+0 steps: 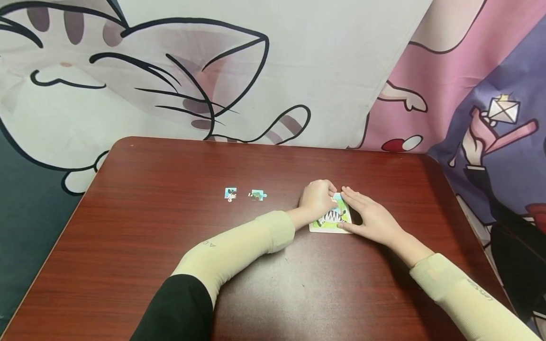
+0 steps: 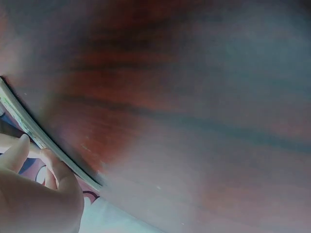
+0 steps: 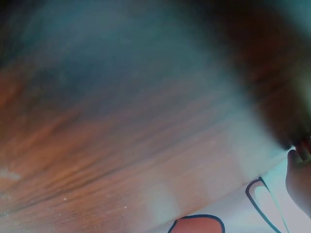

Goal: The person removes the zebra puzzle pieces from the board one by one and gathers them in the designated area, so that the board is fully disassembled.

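Observation:
A small jigsaw puzzle board [image 1: 329, 229] with a zebra picture lies on the table, partly covered by both hands. My left hand [image 1: 316, 200] is over its upper left part, with curled fingers at the far edge and the thumb on the picture. In the left wrist view, the left hand [image 2: 43, 194] is against the pale board edge [image 2: 29, 124]. My right hand [image 1: 375, 220] rests along the board's right side, fingers fairly straight near the top corner, thumb near the bottom corner. Only a sliver of the right hand [image 3: 300, 179] appears in the right wrist view.
Two loose puzzle pieces lie left of the board: a blue one with black and white [image 1: 230, 194] and a blue-green one [image 1: 258, 195]. The reddish-brown table [image 1: 162, 255] ends at a printed cloth [image 1: 341, 71] behind it.

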Available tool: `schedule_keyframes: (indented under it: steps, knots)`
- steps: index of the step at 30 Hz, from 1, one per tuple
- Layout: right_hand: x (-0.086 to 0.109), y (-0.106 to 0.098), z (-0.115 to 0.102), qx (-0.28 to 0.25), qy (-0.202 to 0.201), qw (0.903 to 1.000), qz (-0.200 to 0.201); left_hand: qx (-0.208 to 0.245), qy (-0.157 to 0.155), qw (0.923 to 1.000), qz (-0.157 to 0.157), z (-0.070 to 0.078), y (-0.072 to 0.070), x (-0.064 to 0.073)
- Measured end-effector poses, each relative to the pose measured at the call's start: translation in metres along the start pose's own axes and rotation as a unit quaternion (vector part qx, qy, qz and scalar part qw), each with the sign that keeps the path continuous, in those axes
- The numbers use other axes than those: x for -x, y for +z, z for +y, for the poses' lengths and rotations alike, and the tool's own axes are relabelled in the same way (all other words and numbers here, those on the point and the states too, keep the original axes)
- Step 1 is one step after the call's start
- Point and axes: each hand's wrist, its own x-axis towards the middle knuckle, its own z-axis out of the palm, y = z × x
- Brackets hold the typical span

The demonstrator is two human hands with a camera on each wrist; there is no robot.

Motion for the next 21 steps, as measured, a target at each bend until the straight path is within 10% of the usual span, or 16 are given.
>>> schedule_keyframes:
  steps: [21]
  knots:
    - [-0.0030, -0.0001, -0.0008, -0.007, 0.016, 0.9997, -0.016, -0.092, 0.092, 0.9899, -0.055, -0.0040, -0.0058, -0.0100]
